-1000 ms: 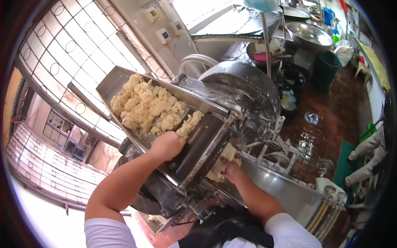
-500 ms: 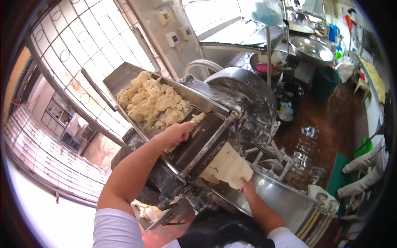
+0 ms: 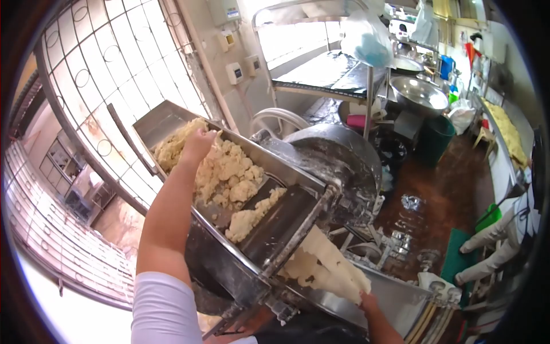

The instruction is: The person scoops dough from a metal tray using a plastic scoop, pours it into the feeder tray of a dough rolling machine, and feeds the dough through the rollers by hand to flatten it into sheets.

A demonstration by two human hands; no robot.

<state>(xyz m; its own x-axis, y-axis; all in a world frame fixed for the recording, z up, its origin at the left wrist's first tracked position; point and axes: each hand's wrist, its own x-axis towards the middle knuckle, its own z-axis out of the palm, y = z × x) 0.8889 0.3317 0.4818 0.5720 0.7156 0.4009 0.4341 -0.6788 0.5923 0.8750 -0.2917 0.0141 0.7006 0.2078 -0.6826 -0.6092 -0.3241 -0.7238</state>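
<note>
Crumbly pale dough (image 3: pixel 232 172) is heaped in the metal hopper tray of a dough sheeter. My left hand (image 3: pixel 199 144) is in the far part of the heap, its fingers curled into the dough and partly hidden. A strip of loose dough (image 3: pixel 255 215) lies along the dark roller (image 3: pixel 281 221). Below the roller a ragged dough sheet (image 3: pixel 329 266) with holes hangs out over a metal surface. My right hand (image 3: pixel 368 301) pinches the sheet's lower right corner.
Beside the hopper stands the machine's round metal housing (image 3: pixel 338 149). A metal chute (image 3: pixel 395 292) lies at the lower right. Farther back are a steel bowl (image 3: pixel 418 94), a green bin (image 3: pixel 435 140) and another person's legs (image 3: pixel 492 235).
My left hand has gone from the roller back into the dough heap, leaving dough along the roller. My right hand has moved down and right, and more of the sheet is out.
</note>
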